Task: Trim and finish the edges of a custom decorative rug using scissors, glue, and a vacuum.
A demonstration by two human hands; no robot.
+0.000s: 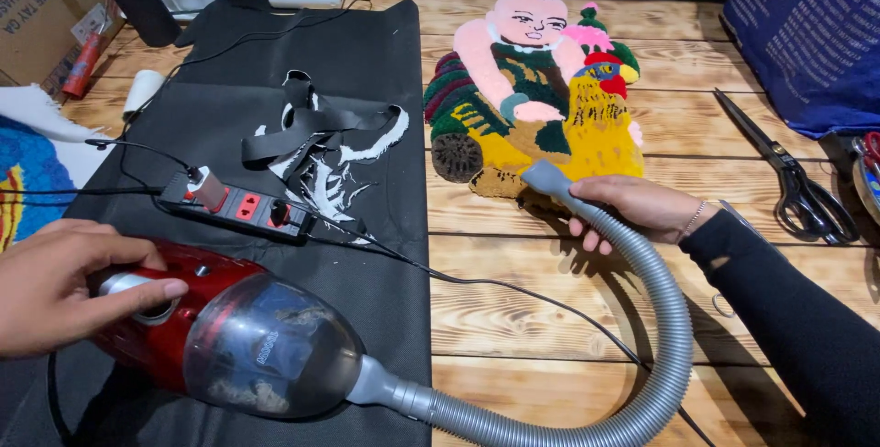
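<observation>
Two hands work a vacuum [229, 342] on the bench [550, 264]. The left hand [64, 286], cut off at the frame edge, is closed over the red rear handle, hiding it. The right hand [632, 204] is wrapped round the grey hose [660, 319] near its nozzle, which touches a tufted rug [532, 89]. Dust fills the clear bin, its contents hard to make out. A power strip [243, 209] lies on black cloth [376, 62]; scissors [788, 176] lie right.

vacuum [229, 342] on cloth [367, 53] at left; power strip [243, 209] behind it; rug [536, 89] right; scissors [788, 172] far right.
</observation>
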